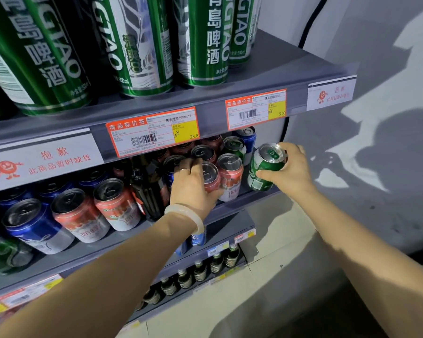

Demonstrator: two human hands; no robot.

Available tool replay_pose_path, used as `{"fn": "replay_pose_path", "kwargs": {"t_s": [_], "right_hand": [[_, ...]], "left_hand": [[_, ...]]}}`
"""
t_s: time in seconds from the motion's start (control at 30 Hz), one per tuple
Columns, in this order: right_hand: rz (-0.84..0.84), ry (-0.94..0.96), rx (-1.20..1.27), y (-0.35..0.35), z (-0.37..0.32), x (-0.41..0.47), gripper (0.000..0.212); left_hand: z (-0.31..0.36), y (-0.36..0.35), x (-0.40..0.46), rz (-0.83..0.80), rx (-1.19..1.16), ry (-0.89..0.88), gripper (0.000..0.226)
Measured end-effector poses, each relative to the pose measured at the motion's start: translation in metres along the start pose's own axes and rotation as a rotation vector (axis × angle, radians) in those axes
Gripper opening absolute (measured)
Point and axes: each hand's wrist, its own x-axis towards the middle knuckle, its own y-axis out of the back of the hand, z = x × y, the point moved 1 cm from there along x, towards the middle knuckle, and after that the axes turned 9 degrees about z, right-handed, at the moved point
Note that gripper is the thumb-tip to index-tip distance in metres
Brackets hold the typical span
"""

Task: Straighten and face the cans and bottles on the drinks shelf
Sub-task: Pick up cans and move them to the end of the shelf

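Fingers of the right hand (pixel 289 170) wrap a green aluminium beer can (pixel 266 167) at the right end of the grey metal middle shelf (pixel 230 208), tilting it, probably to turn its label outward. The left hand (pixel 193 189), with a pale bangle (pixel 186 214) at the wrist, curls round a red-and-white drinks can (pixel 211 176) in the front row, likely steadying it. That shelf holds red, blue and green cans with a dark glass bottle (pixel 147 189) among them; tall green beer cans (pixel 200 40) stand above.
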Motion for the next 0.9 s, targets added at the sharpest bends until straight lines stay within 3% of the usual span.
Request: {"fn": "replay_pose_path", "kwargs": {"t_s": [0.17,0.4,0.57,0.67,0.9], "right_hand": [[-0.120,0.057,-0.074,0.015,-0.012,-0.022,0.064],[-0.136,0.004,-0.077,0.028,-0.002,-0.042,0.060],[-0.104,-0.026,-0.058,0.047,0.014,-0.044,0.056],[-0.068,-0.054,-0.085,0.063,0.029,-0.044,0.056],[-0.045,-0.069,-0.107,0.074,0.050,-0.039,0.047]], "left_hand": [[0.002,0.008,0.005,-0.034,0.047,-0.033,0.085],[0.011,0.010,-0.014,0.041,-0.003,-0.144,0.076],[0.046,-0.009,-0.021,-0.019,-0.097,-0.297,0.077],[0.075,-0.022,-0.005,-0.007,-0.017,-0.375,0.074],[0.112,-0.051,0.051,-0.047,0.103,-0.296,0.069]]}}
